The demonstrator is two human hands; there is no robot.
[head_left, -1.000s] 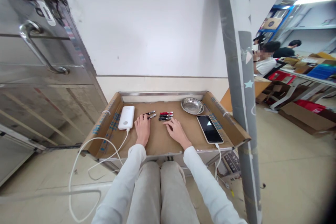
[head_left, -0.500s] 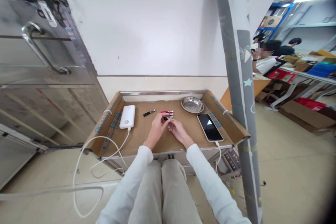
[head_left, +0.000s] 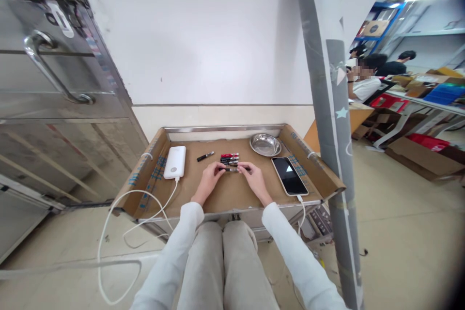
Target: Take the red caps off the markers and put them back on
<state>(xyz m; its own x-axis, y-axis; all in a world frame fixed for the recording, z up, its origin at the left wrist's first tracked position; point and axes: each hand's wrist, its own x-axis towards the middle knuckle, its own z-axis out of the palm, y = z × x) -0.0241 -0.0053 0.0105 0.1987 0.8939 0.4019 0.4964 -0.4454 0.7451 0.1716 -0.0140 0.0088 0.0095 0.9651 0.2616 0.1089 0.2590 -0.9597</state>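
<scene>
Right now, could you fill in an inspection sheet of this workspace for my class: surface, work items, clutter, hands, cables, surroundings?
Surface: brown cardboard lining, sides raised left and right.
Work items: black pen-like piece between the hands; red piece and black pieces lined up just beyond; lone black piece farther left.
Clutter: metal bowl, phone, white power bank.
Hands: left hand and right hand each pinch one end of the held piece.
Cables: one white cable in the power bank, another in the phone.
Surroundings: metal door left; wrapped pole right, people beyond.
</scene>
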